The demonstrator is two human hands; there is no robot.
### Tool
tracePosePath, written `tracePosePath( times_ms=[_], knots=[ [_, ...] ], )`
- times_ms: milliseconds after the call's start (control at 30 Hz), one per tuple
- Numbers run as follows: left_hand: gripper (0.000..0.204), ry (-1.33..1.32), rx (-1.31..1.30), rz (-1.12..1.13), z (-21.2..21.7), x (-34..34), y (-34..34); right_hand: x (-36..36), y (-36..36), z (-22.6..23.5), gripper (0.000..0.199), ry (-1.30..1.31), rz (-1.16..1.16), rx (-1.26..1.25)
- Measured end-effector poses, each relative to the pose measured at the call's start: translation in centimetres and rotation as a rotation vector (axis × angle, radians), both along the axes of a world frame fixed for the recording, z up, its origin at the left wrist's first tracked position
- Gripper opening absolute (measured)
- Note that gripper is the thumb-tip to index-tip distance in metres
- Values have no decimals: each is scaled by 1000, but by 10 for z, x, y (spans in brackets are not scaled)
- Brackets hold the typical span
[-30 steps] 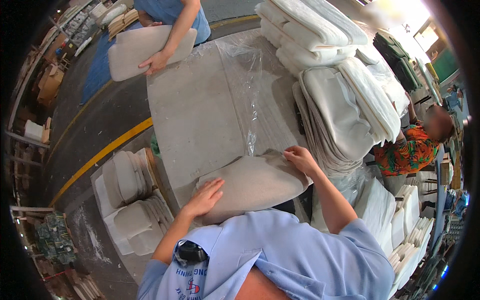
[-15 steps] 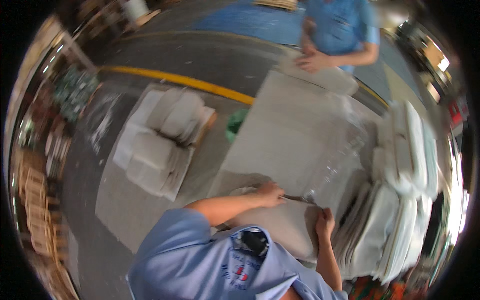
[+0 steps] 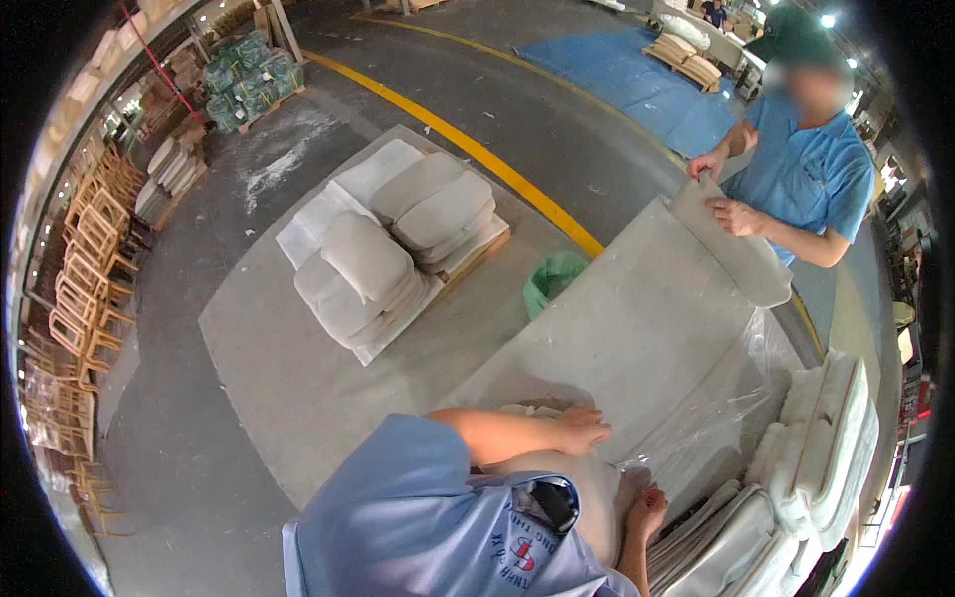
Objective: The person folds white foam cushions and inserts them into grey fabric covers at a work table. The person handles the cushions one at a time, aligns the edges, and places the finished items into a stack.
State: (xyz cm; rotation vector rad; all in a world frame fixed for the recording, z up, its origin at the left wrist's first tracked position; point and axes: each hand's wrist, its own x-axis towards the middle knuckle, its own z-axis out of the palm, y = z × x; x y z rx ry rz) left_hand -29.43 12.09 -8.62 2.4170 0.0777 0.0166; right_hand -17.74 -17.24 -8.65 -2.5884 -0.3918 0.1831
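A pale beige seat cushion point(image 3: 594, 497) lies against the near edge of the table, partly hidden by my arms and shirt. My left hand point(image 3: 582, 431) is closed at its far edge, fingers bent down onto the fabric. At the cushion's right side, my right hand point(image 3: 647, 509) is closed with the fingertips pinched together on the edge. Across the table a co-worker in a blue shirt holds another beige cushion cover point(image 3: 736, 244) with both hands. Clear plastic film point(image 3: 696, 408) is spread over the table point(image 3: 597, 318) between us.
Stacked white cushions point(image 3: 811, 448) and grey covers point(image 3: 686, 542) crowd the table's right side. A green lined bin point(image 3: 550, 281) stands by the left edge. On the floor, a pallet holds piles of beige cushions point(image 3: 363, 254). Wooden chair frames point(image 3: 90, 269) line the far left.
My view has swung left and up, so the scene shifts. The co-worker has lifted the cover off the table surface. My hands stay at the cushion's edge.
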Motion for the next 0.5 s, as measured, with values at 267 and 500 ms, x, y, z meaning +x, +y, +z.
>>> tracePosePath(
  times_ms=[267,500],
  knots=[
    [39,201,-612,165,11,-140,102,-71,-106,43,50,-122,244,115],
    [56,-154,-1680,709,20,-174,29,-93,-109,54,75,-193,392,257]
  ],
)
